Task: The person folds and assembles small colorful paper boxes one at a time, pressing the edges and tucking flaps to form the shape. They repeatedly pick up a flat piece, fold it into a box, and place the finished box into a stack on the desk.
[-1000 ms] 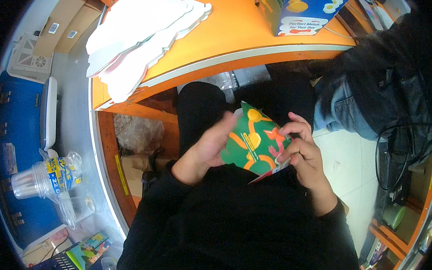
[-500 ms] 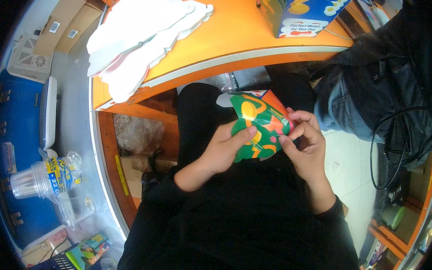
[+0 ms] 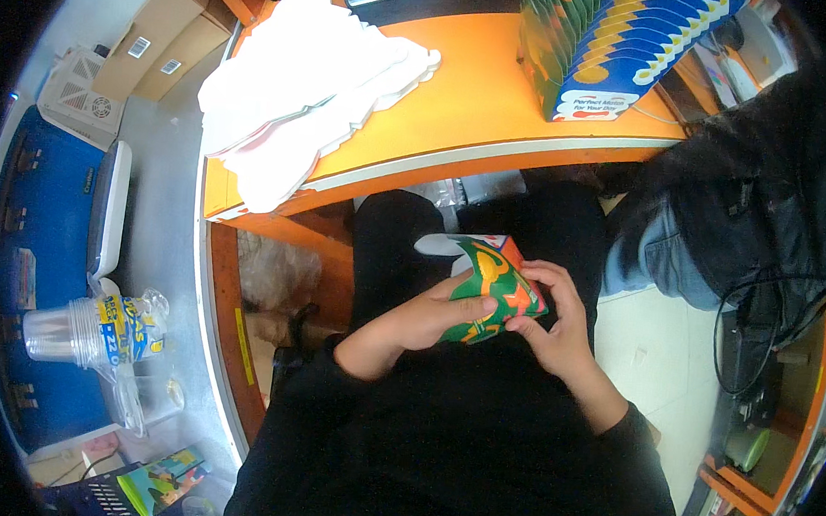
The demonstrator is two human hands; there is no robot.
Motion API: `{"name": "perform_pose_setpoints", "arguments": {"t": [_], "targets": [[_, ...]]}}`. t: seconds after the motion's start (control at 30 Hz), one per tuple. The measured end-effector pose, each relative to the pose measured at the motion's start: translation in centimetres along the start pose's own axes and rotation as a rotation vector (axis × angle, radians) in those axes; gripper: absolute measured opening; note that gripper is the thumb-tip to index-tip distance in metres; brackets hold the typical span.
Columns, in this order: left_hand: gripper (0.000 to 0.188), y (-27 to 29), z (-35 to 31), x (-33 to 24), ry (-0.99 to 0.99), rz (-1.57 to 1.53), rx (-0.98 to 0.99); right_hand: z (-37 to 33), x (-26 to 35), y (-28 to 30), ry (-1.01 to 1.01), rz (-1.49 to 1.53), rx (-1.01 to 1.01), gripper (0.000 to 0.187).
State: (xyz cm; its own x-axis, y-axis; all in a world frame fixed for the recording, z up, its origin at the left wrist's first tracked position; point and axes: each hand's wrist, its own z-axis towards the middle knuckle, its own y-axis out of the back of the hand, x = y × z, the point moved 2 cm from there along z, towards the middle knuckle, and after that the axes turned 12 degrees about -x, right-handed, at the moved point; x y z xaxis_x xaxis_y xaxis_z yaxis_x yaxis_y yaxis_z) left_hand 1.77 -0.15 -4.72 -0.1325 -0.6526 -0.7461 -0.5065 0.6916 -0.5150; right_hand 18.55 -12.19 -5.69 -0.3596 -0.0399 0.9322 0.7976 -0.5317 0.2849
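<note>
Over my lap I hold a printed paper food box [image 3: 490,274], mostly green with yellow and orange figures and a red-orange side. Its white flap juts out at the upper left. My left hand [image 3: 438,314] grips the box's left side, thumb across the green face. Around the right end my right hand [image 3: 555,322] is closed, its fingers along the upper edge and its thumb at the lower corner. Beyond, on the orange table [image 3: 472,68], lies a pile of flat white card blanks [image 3: 301,81]. A nested row of folded boxes [image 3: 610,57] stands at the table's right.
On the left, a grey counter [image 3: 164,224] carries stacked clear plastic cups [image 3: 68,331] in a printed wrapper. Cardboard boxes [image 3: 162,39] stand at the upper left. A black bag [image 3: 768,176] with a hanging cord sits at the right, next to blue denim cloth [image 3: 664,259].
The view has shifted, so table and blanks appear lower and farther right. The box has turned slightly in my hands, and my right fingers now lie flatter along its end.
</note>
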Motion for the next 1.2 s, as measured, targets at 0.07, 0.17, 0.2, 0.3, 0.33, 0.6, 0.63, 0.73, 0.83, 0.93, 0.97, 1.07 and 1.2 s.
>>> {"name": "perform_pose_setpoints", "arguments": {"t": [0.07, 0.17, 0.2, 0.3, 0.33, 0.6, 0.63, 0.73, 0.83, 0.93, 0.97, 1.07, 1.2], "targets": [[0.064, -0.8, 0.1, -0.1, -0.124, 0.168, 0.011, 0.6, 1.3, 0.1, 0.103, -0.108, 0.046, 0.063], [0.065, -1.4, -0.2, -0.4, -0.162, 0.332, 0.128, 1.7, 2.3, 0.8, 0.128, -0.132, 0.160, 0.067], [0.065, -1.5, -0.4, -0.4, -0.151, 0.368, 0.182, 2.1, 3.0, 1.0, 0.167, -0.179, 0.190, 0.067], [0.068, -1.2, -0.3, 0.1, -0.145, 0.678, 0.294, 2.7, 4.3, 1.4, 0.093, -0.230, 0.315, 0.065], [0.071, -1.5, -0.4, 0.0, -0.075, 0.682, 0.338, 2.7, 4.6, 1.5, 0.099, -0.200, 0.317, 0.062], [0.055, -0.8, -0.1, 0.5, -0.030, 0.621, 0.466, 2.1, 5.6, 1.6, 0.225, -0.074, 0.429, 0.032], [0.052, -0.4, -0.2, 0.2, -0.016, 0.549, 0.475, 2.0, 5.4, 1.8, 0.225, -0.051, 0.353, 0.031], [0.050, -0.1, -1.1, -0.4, -0.066, 0.117, 0.408, 0.9, 3.6, 1.8, 0.089, 0.109, 0.112, 0.030], [0.049, -0.7, -1.1, 0.0, -0.206, 0.232, 0.238, -0.5, 1.3, 0.7, -0.142, 0.293, -0.091, 0.030], [0.046, -1.6, -0.7, 0.1, -0.229, 0.445, 0.074, -0.9, 1.8, 0.5, 0.036, 0.032, -0.029, 0.032], [0.045, -1.6, -0.8, 0.1, -0.187, 0.416, 0.035, -0.5, 1.8, 0.6, 0.165, -0.063, 0.011, 0.038], [0.040, -1.9, -1.0, 0.8, -0.137, 0.327, -0.009, 0.2, 3.7, 0.7, 0.338, -0.106, 0.026, 0.040], [0.034, -1.4, -0.5, 2.5, -0.063, 0.372, -0.027, 0.0, 3.4, 1.0, 0.355, -0.222, 0.088, 0.041]]}}
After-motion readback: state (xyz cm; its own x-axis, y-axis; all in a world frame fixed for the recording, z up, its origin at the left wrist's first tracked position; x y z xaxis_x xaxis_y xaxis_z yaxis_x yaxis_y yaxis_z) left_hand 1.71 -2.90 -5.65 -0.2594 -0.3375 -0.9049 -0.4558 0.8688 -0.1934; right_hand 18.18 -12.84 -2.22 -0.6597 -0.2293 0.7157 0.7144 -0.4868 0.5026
